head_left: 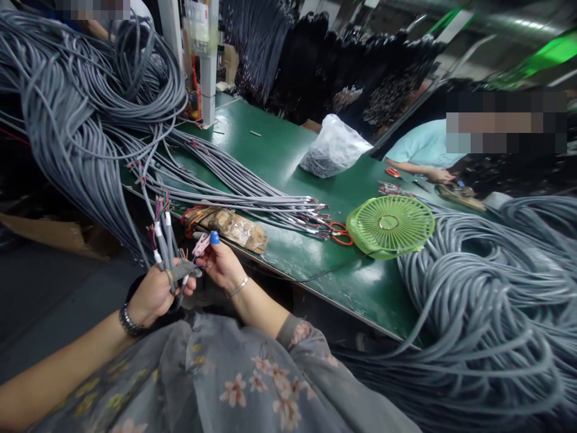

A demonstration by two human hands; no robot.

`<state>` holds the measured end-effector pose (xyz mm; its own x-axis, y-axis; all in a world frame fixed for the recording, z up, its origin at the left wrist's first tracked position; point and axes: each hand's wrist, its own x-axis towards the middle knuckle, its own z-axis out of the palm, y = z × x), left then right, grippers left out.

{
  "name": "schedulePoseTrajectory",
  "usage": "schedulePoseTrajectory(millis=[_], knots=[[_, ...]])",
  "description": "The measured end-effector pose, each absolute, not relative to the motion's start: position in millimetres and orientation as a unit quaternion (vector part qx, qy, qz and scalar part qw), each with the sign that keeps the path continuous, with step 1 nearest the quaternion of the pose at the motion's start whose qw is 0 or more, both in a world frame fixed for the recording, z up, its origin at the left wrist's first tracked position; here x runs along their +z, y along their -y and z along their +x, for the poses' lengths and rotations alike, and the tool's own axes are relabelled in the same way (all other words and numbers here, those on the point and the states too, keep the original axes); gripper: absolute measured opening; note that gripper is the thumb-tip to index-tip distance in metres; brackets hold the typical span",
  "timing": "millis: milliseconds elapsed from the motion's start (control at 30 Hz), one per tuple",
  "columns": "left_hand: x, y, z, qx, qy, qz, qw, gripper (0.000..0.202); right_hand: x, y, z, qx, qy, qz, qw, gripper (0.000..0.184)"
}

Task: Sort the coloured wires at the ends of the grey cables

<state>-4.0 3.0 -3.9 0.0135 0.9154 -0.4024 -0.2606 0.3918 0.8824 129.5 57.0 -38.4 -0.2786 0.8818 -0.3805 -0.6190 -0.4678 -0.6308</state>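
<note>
A short bunch of grey sheathed cables with stripped, coloured wire ends [163, 243] stands nearly upright in front of the person's lap, just off the near edge of the green worktable [279, 156]. The left hand [153, 294] is closed tightly around the bunch's lower part. The right hand [223, 267], with a blue cap on one fingertip [215, 238], pinches a small pinkish piece [201, 245] narrowly beside the cable tips. On the table lie a taped brown packet [234, 227], a long row of grey cables [252, 198], orange-handled scissors [339, 233] and a round green plastic fan [390, 225].
</note>
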Motion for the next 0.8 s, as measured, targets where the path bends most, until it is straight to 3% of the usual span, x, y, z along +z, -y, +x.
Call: schedulePoseTrajectory(millis=[200,467,667,800], knots=[[-10.2,-2.7,-3.5,0.442,-0.553,0.324,0.628,0.035,-39.1,-56.5,126.0,0.764,0.177,-0.368,0.5,0.039],[-5.3,3.3,-6.9,0.443,-0.548,0.334,0.626,0.032,-39.6,-54.5,131.8,0.791,0.172,-0.36,0.464,0.051],[-7.9,8.7,-12.2,0.452,-0.538,0.343,0.623,0.028,-40.6,-52.4,133.7,0.781,0.197,-0.352,0.476,0.036],[-4.9,4.8,-7.5,0.473,-0.541,0.319,0.618,0.026,-41.8,-50.8,132.9,0.777,0.208,-0.357,0.475,0.039]])
